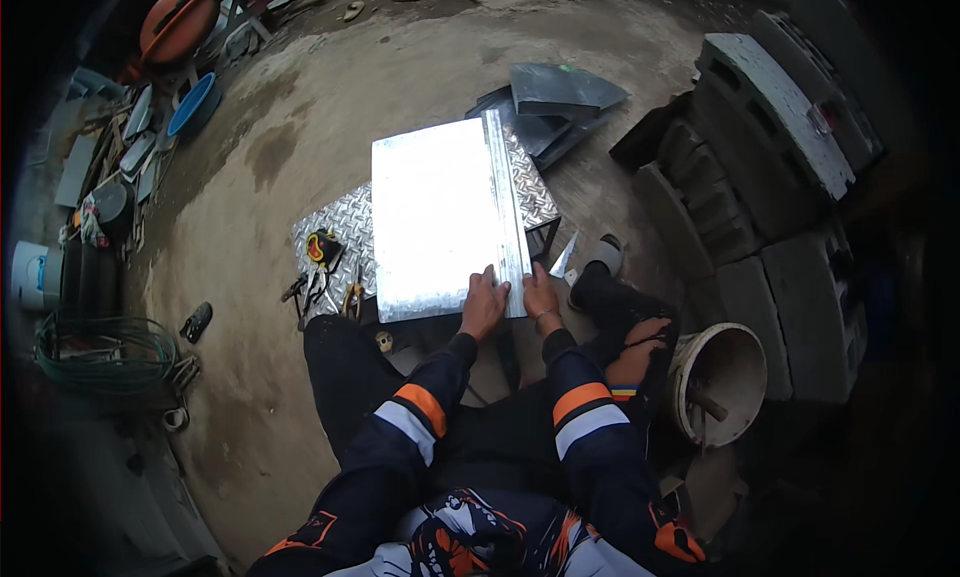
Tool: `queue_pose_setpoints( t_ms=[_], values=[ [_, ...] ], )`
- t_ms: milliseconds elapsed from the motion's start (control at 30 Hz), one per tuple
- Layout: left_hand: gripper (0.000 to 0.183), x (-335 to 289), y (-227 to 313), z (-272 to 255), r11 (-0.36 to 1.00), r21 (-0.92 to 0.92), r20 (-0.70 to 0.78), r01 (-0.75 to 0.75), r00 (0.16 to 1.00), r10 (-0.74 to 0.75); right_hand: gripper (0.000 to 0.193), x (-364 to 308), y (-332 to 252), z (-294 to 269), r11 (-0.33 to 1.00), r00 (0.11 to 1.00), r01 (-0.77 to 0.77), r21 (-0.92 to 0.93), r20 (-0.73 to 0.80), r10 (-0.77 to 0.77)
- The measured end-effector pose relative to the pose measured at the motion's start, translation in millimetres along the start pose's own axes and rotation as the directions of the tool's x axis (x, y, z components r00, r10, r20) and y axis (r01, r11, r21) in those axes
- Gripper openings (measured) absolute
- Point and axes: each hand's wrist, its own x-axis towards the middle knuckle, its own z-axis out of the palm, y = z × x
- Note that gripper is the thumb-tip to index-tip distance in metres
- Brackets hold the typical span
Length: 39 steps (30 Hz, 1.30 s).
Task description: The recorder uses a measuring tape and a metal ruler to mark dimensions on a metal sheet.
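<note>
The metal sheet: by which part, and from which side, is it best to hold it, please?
I would grip the near edge of the metal sheet, left of the left hand, coming from the person's side with fingers below and thumb above. The sheet lies flat and this edge seems to reach past the patterned bench top, so fingers probably fit underneath.

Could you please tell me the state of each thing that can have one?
Sheet: lying on the table
Strip: along the sheet's right side
Left hand: on the sheet's near edge
Right hand: at the strip's near end
Table: partly covered
Hose: coiled
Bucket: uncovered, stick inside
</note>
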Motion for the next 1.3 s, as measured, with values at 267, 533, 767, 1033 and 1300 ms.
queue_pose_setpoints(
  t_ms=[267,533,767,1033,1300],
  values=[
    [0.065,36.1,24.2,23.5,0.989,0.079,0.075,0.124,0.989,-0.13,0.051,-4.6,-5.6,-3.6,0.999,0.99,-0.043,0.008,-0.132,0.043],
    [0.07,42.9,30.2,28.9,0.957,0.176,0.07,0.229,0.967,-0.244,0.047,2.2,-4.9,-0.2,0.999,0.984,-0.02,-0.039,-0.176,0.012],
    [0.071,44.8,31.6,30.2,0.968,0.141,0.076,0.209,0.972,-0.221,0.045,0.5,-10.1,-9.7,0.998,0.986,-0.06,-0.008,-0.159,0.058],
    [0.07,48.8,27.9,31.2,0.981,0.115,0.079,0.159,0.983,-0.168,0.044,0.0,-12.9,-16.7,1.0,0.99,-0.015,0.0,-0.143,0.015],
    [0.069,54.0,26.9,32.6,0.978,0.149,0.066,0.149,0.985,-0.16,0.046,-3.0,-22.2,-25.6,0.996,0.994,-0.092,-0.013,-0.055,0.092]
  ],
)
